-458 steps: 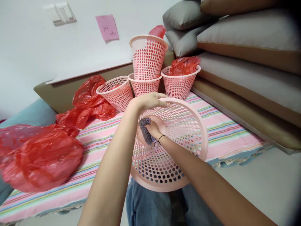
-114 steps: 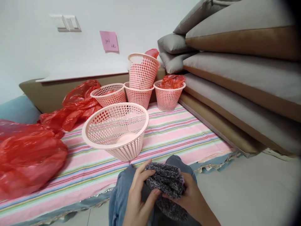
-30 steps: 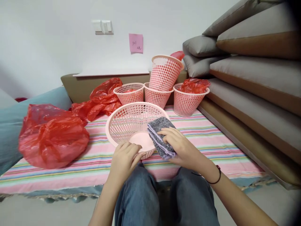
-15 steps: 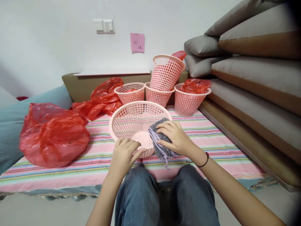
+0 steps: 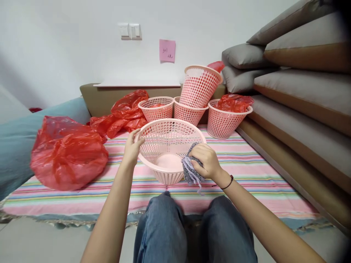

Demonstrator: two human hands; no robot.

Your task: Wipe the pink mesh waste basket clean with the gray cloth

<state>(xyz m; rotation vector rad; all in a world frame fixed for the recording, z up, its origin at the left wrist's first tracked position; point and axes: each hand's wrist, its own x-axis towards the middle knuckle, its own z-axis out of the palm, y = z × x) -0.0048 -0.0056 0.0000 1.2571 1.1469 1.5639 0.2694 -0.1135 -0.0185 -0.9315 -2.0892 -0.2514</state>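
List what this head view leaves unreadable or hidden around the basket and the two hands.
- Pink note on the wall: the writing is too small to read.
- Grey cloth: mostly covered by the right hand and the basket rim.
- Big pink basket: the left hand hides part of its rim.
- Back baskets: their contents sit partly below the rims.

My right hand (image 5: 207, 160) covers most of grey knitted cloth (image 5: 189, 173). Writing on pink sticky note (image 5: 167, 50) too small to read. Red plastic bag behind tilted pink perforated plastic basket (image 5: 199, 86) mostly hidden. Stacked grey-and-tan cushions (image 5: 301, 84) cut off by right edge. My forearms run off bottom edge.
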